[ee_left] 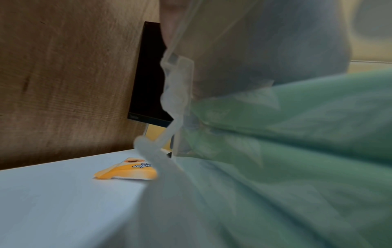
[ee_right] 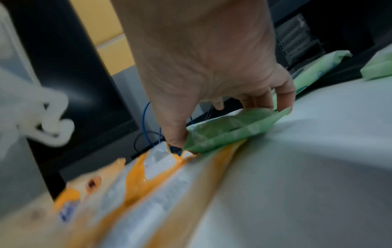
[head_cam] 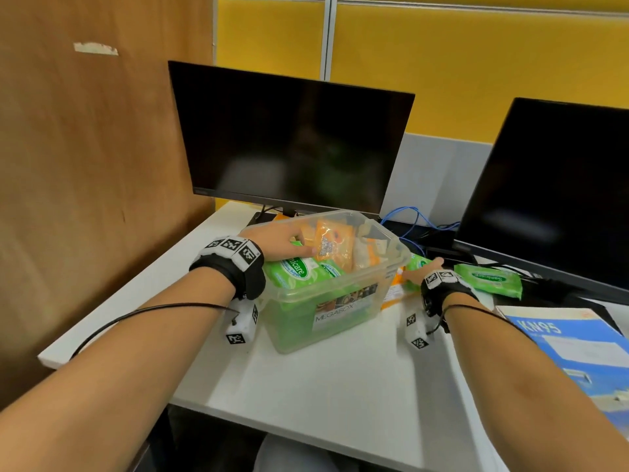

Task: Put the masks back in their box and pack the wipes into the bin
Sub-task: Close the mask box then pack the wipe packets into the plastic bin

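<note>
A clear plastic bin (head_cam: 388,267) stands mid-desk, holding green wipes packs (head_cam: 296,270) and orange ones. My left hand (head_cam: 299,245) reaches into the bin from the left, thumb and fingers pinching an upright orange wipes pack (head_cam: 332,245). In the left wrist view only the bin wall (ee_left: 178,80) and blurred green packs (ee_left: 297,134) show. Right of the bin, my right hand (head_cam: 423,269) grips a green wipes pack (ee_right: 229,132) lying on the desk, thumb at its near edge, fingers over the far edge. That pack partly overlaps an orange pack (ee_right: 161,181). A blue KN95 mask box (head_cam: 571,342) lies at the right.
Another green pack (head_cam: 488,279) rests on the right monitor's base. An orange pack (ee_left: 127,172) lies on the desk behind the bin's left side. Two dark monitors (head_cam: 289,137) stand behind, with blue cables (head_cam: 418,219) between them. A wooden partition (head_cam: 85,165) closes the left.
</note>
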The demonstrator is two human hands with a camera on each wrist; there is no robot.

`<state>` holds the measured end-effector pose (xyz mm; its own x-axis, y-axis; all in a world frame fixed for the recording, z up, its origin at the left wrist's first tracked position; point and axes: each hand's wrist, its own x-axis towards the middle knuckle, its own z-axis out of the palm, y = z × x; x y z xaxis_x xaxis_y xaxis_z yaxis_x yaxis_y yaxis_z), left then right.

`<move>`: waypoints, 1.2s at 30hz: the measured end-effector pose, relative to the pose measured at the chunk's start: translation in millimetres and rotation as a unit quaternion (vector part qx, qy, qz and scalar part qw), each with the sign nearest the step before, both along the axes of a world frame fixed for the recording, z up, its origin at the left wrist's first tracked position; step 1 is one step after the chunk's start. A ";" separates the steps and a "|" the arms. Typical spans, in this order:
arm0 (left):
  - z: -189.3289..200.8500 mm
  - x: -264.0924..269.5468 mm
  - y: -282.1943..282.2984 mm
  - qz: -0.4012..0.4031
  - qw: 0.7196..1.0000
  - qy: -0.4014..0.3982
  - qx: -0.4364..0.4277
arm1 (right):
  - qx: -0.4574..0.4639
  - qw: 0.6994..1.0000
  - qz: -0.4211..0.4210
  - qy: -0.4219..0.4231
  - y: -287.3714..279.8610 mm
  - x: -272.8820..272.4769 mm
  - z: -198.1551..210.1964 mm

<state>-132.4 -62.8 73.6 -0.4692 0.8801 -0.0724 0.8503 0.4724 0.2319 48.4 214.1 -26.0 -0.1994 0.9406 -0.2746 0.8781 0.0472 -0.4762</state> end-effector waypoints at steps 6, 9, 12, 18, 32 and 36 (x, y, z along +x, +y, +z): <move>0.1 1.1 -0.2 0.002 1.000 -0.007 -0.004 | -0.088 0.920 -0.072 0.375 -12.7 -6.3 53.0; 0.4 1.5 -0.4 0.001 1.000 -0.002 -0.006 | -0.170 0.811 0.021 0.559 -38.0 0.0 88.7; 0.4 0.8 -0.2 0.003 1.000 -0.002 -0.005 | -0.248 0.698 0.134 0.658 -53.0 2.8 108.1; 1.3 1.3 -0.9 0.003 1.000 -0.005 -0.002 | -0.329 0.758 0.217 0.520 -95.5 -19.4 112.0; 0.7 0.5 -1.1 0.004 1.000 -0.013 -0.008 | 0.070 0.876 0.432 -0.205 -141.9 -44.9 103.7; 2.3 2.6 -1.7 0.006 1.000 -0.007 -0.014 | 0.068 0.881 0.407 -0.232 -139.5 -47.0 102.3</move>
